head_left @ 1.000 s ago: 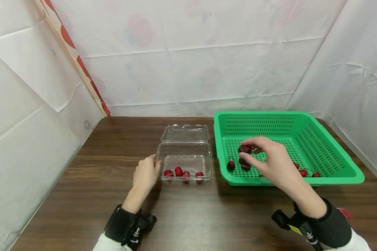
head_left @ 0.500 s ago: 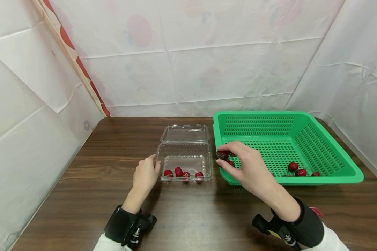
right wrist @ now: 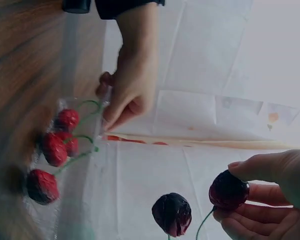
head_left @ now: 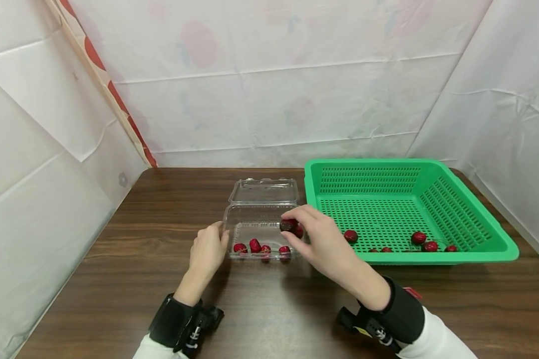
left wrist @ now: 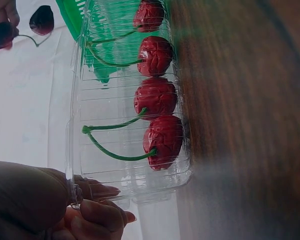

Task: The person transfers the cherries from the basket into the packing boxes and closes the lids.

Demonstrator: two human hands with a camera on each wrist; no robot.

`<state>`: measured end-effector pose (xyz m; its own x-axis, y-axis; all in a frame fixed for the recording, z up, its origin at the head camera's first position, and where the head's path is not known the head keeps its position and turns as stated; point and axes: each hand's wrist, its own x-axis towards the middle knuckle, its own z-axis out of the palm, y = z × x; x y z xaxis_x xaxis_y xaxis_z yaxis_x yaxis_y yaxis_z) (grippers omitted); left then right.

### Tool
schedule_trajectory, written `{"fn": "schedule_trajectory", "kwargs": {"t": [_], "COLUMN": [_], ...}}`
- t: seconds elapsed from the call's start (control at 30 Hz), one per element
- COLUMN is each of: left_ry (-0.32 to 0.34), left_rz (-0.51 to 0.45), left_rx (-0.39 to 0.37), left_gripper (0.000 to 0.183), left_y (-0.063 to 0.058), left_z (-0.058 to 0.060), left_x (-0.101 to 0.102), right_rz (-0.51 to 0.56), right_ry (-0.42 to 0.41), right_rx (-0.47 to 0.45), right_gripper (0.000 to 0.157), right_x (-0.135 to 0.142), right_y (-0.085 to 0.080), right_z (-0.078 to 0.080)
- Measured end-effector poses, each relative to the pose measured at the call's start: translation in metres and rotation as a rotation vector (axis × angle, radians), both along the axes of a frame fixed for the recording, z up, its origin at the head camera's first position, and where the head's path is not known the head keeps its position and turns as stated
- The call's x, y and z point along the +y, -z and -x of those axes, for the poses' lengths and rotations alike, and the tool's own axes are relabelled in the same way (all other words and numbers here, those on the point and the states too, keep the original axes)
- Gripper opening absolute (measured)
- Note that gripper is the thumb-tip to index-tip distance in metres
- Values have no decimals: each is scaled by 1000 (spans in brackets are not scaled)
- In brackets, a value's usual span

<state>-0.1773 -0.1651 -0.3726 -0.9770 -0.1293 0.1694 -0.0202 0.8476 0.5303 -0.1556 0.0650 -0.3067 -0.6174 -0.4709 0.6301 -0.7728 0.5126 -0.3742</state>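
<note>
My left hand (head_left: 208, 252) pinches the left rim of a clear plastic clamshell box (head_left: 262, 230), whose lid (head_left: 264, 190) lies folded back. Along the box's near side sit several red cherries (left wrist: 162, 142) with green stems, some joined in pairs. Over the box's right part, my right hand (head_left: 325, 244) pinches a dark red cherry (right wrist: 229, 190) between thumb and fingers. A second dark cherry (right wrist: 171, 215) dangles beside it, free of the fingers, with a green stem. In the left wrist view this hanging cherry (left wrist: 41, 20) shows a stem running to the held one.
To the right of the box stands a green slotted basket (head_left: 377, 162) with several loose cherries (head_left: 418, 238) on its floor, mostly near the front wall. Both stand on a dark wooden table (head_left: 161, 209). White sheeting (head_left: 269, 109) encloses the back and sides.
My right hand has moved left with the cherry pair, out of the green basket and across to the clear box. The left hand stays at the box's rim.
</note>
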Motion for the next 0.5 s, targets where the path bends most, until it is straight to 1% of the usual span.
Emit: {"fn": "schedule_trajectory", "kwargs": {"t": [0.3,0.5], "left_ry": [-9,-10], "left_rz": [7,9], "left_rx": [6,-2], "left_gripper": [34,34], "left_y": [0,0], "left_z": [1,1], "left_x": [0,0], "right_rz": [-93,-177], "right_ry": [39,79], "right_rx": [29,12], "right_gripper": [21,19], "right_x": [-23,-34], "right_y": [17,30], "right_z": [7,14]}}
